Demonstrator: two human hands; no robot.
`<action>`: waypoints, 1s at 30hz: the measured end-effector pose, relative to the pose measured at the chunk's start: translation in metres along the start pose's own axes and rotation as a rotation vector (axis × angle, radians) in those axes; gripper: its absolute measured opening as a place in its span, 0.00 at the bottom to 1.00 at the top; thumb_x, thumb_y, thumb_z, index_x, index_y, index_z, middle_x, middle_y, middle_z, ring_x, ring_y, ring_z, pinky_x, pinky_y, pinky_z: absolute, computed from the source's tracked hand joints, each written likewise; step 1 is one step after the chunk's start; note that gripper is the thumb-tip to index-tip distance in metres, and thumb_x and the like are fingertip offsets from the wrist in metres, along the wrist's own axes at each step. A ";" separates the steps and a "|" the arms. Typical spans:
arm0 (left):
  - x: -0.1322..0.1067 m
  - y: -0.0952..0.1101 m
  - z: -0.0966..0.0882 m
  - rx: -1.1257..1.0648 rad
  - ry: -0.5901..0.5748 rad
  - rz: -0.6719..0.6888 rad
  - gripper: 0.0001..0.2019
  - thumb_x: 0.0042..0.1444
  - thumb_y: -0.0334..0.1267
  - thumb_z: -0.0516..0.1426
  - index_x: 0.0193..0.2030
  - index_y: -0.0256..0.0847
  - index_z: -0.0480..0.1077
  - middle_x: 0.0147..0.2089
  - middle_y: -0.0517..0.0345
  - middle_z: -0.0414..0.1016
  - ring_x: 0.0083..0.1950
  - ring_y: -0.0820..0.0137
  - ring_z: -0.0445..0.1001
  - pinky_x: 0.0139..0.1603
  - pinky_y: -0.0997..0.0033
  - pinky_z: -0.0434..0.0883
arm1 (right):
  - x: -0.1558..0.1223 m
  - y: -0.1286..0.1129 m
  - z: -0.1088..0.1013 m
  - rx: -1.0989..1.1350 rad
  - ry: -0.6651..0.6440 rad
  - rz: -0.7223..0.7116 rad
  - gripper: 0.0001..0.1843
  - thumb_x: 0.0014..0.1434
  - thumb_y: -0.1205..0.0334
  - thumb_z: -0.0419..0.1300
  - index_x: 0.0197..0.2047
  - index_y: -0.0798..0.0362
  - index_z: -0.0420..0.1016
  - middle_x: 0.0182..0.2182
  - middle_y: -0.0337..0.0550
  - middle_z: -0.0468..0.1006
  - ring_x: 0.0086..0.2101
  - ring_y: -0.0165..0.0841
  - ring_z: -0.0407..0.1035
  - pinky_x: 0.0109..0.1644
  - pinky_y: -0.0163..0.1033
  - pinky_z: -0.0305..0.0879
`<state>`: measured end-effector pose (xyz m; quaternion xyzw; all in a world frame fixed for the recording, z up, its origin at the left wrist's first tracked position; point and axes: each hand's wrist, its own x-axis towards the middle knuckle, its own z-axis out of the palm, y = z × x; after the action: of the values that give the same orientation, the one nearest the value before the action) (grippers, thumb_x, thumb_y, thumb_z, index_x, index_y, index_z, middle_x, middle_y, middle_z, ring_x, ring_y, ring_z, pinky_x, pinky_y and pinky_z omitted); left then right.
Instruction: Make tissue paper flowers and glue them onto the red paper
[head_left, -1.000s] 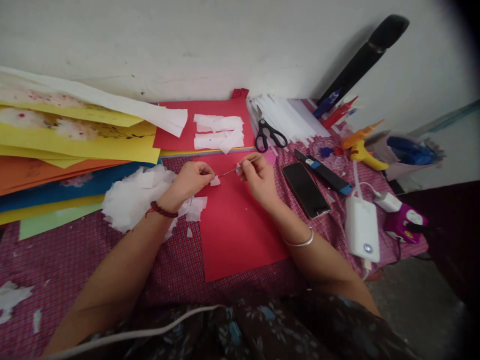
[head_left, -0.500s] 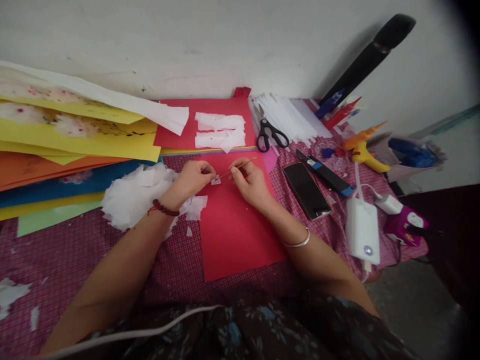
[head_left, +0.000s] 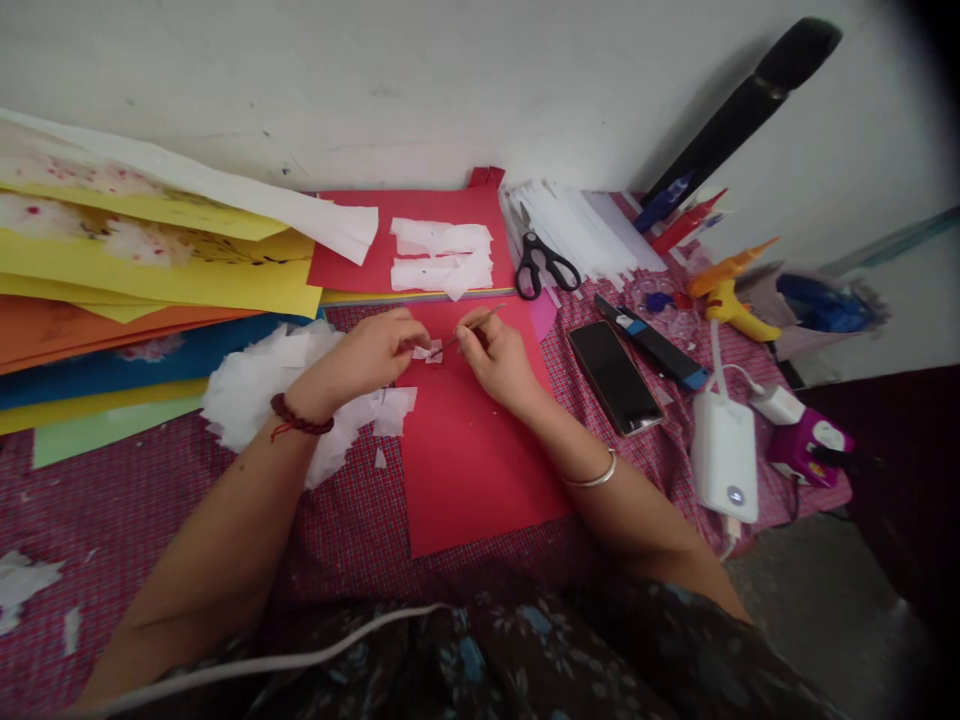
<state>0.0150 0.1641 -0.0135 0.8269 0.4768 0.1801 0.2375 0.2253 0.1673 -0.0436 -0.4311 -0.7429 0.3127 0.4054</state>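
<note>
Paper scrap [head_left: 433,353], flimsy, beside left fingers [head_left: 409,332], hold unclear; right fingers [head_left: 471,345] pinch slender stick [head_left: 448,345].

A flat sheet of bright red paper [head_left: 480,460] lies on the table [head_left: 157,490], which is covered in red checked cloth. At its 12 o'clock, the right hand [head_left: 491,350] pinches a thin brownish stick [head_left: 487,315], angled down toward 8 o'clock, its lower end at small white paper scraps [head_left: 430,353]. The left hand [head_left: 386,345], at 10 o'clock, curls beside them, contact unclear. Black-handled scissors [head_left: 556,265] lie at 1 o'clock.
</note>
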 end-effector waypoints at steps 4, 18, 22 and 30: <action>0.001 -0.003 0.008 0.018 -0.022 0.105 0.12 0.56 0.27 0.52 0.40 0.40 0.77 0.40 0.55 0.72 0.41 0.69 0.72 0.42 0.70 0.66 | 0.000 0.005 0.001 0.130 0.051 0.056 0.09 0.66 0.54 0.51 0.37 0.50 0.65 0.29 0.39 0.74 0.29 0.32 0.69 0.37 0.39 0.65; 0.006 -0.004 0.017 0.068 -0.029 0.040 0.06 0.57 0.28 0.54 0.34 0.38 0.72 0.35 0.56 0.70 0.37 0.69 0.70 0.37 0.70 0.63 | 0.002 0.010 -0.005 0.371 0.130 0.142 0.10 0.65 0.53 0.55 0.35 0.50 0.65 0.23 0.34 0.69 0.24 0.28 0.64 0.31 0.37 0.62; 0.008 -0.007 0.020 0.063 -0.009 0.013 0.04 0.54 0.28 0.53 0.32 0.38 0.68 0.33 0.57 0.69 0.34 0.70 0.68 0.35 0.70 0.61 | -0.001 0.007 -0.005 0.357 0.086 0.121 0.10 0.65 0.53 0.54 0.35 0.50 0.65 0.25 0.35 0.69 0.26 0.28 0.65 0.33 0.37 0.63; 0.009 -0.009 0.021 -0.002 -0.008 -0.127 0.04 0.52 0.29 0.54 0.32 0.39 0.69 0.34 0.57 0.74 0.35 0.69 0.71 0.36 0.70 0.62 | -0.002 0.008 -0.002 0.272 0.038 0.113 0.12 0.66 0.51 0.53 0.37 0.50 0.67 0.27 0.37 0.71 0.28 0.30 0.66 0.33 0.37 0.63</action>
<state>0.0240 0.1711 -0.0353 0.7955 0.5272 0.1617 0.2512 0.2311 0.1691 -0.0503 -0.4191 -0.6606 0.4245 0.4558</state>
